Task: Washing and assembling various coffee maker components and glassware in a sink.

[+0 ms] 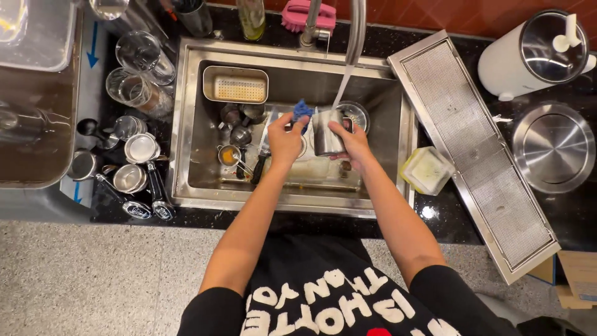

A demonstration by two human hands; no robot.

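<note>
My right hand (351, 140) grips a steel milk pitcher (326, 132) over the sink (186, 124), under a stream of water (342, 87) running from the tap (356, 31). My left hand (285, 138) holds a blue sponge (303, 112) against the pitcher's rim. Below my hands, in the sink basin, lie several small steel cups (239, 124), a steel cup with orange liquid (229, 154) and a rectangular steel strainer tray (236, 84).
Glass jars (138, 56) and several steel cups and portafilters (134, 168) stand on the counter to the left. A long steel drip grate (472, 143) lies on the right, beside a yellowish container (426, 169), a round steel lid (553, 146) and a white canister (535, 53).
</note>
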